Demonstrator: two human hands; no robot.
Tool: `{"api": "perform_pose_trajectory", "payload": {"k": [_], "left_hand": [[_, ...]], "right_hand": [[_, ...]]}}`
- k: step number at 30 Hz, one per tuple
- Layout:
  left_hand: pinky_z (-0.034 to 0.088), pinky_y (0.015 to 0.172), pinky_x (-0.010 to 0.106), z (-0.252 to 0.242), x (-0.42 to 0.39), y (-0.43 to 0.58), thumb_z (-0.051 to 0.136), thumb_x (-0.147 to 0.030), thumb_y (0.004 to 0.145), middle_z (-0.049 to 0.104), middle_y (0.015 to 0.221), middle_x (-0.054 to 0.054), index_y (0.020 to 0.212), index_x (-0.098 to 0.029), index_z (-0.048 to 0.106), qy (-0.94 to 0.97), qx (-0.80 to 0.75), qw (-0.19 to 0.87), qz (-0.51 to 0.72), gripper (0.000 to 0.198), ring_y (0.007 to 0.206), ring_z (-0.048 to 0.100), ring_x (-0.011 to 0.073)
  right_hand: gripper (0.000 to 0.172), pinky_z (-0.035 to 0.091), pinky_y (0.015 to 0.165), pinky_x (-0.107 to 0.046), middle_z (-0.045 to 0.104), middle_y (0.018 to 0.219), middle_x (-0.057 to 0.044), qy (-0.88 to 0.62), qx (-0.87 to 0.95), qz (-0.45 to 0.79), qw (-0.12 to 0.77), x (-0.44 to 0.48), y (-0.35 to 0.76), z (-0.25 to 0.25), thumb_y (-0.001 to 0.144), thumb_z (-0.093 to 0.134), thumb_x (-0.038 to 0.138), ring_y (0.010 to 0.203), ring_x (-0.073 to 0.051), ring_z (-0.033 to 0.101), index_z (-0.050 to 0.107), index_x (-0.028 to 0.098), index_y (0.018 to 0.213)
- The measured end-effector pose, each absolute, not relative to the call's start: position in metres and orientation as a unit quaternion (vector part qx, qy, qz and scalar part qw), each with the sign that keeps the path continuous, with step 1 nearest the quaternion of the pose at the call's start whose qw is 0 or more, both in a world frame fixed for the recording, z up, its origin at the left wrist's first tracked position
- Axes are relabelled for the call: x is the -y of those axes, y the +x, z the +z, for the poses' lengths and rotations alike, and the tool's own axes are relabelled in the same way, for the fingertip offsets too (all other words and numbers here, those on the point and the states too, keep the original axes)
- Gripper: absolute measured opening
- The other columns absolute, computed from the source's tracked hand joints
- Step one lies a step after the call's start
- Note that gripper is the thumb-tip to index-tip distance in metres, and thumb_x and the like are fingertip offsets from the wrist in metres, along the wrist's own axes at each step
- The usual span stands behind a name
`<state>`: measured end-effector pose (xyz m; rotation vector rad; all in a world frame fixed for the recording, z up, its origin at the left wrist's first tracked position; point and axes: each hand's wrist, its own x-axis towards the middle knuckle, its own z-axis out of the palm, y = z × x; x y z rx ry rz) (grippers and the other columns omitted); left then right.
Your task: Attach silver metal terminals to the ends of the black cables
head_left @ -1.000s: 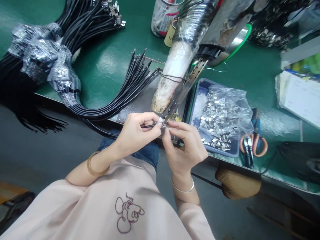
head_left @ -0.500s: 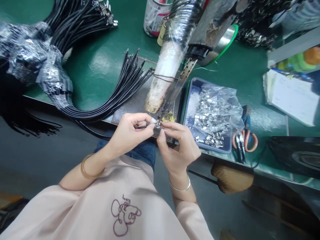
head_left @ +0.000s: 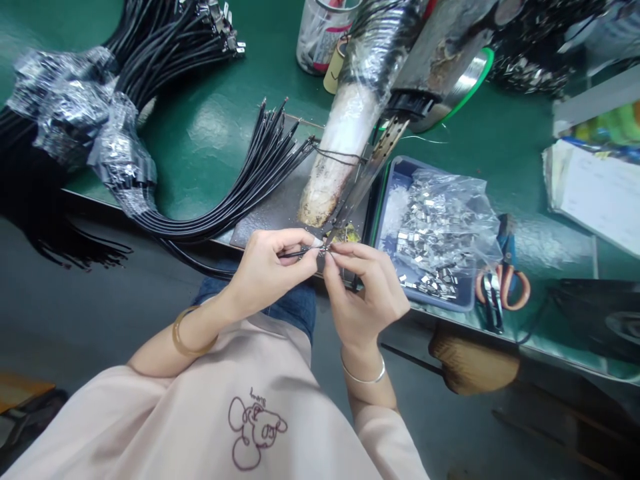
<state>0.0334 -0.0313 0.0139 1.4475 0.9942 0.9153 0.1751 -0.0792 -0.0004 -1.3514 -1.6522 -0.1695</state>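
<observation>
My left hand pinches a black cable close to its end. Opposite it, my right hand is closed at the fingertips on a small metal clip, which meets the cable's end. Right above the fingertips is the tip of a soldering iron, fixed at a slant; whether it touches the clip I cannot tell. A thick wrapped handle-like piece lies alongside the iron. More black cables fan out to the left, their stripped ends upward.
A blue tray with a plastic bag and loose metal clips stands at right. Beyond it lie orange-handled scissors. A solder spool and a clear cup are at the back. Plastic-wrapped cable bundles hang over the table's left edge.
The whole view has shifted slightly, so everything sits a little farther right. Both hands keep the same pinch at the iron's tip.
</observation>
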Motion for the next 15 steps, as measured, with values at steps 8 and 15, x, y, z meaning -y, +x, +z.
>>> {"api": "perform_pose_trajectory", "payload": {"k": [8, 15], "left_hand": [[0.023, 0.044, 0.019, 0.0132, 0.0297, 0.0319, 0.063, -0.02, 0.081, 0.036, 0.054, -0.008, 0.08, -0.012, 0.073, 0.623, -0.407, 0.539, 0.396, 0.013, 0.049, 0.026, 0.0049], [0.024, 0.046, 0.02, 0.0101, 0.027, 0.0301, 0.063, -0.022, 0.08, 0.041, 0.055, -0.006, 0.075, -0.012, 0.071, 0.588, -0.398, 0.604, 0.362, 0.013, 0.051, 0.03, 0.0057]], "right_hand": [[0.018, 0.061, 0.077, -0.028, 0.077, 0.093, -0.001, -0.556, 0.67, -0.074, 0.486, 0.081, 0.1741, -0.0002, 0.083, 0.074, 0.008, 0.084, -0.015, 0.074, 0.066, 0.023, 0.089], [0.015, 0.061, 0.074, -0.026, 0.078, 0.092, -0.002, -0.549, 0.691, -0.075, 0.465, 0.0847, 0.1763, -0.0029, 0.086, 0.07, 0.009, 0.083, -0.015, 0.075, 0.062, 0.022, 0.088]]}}
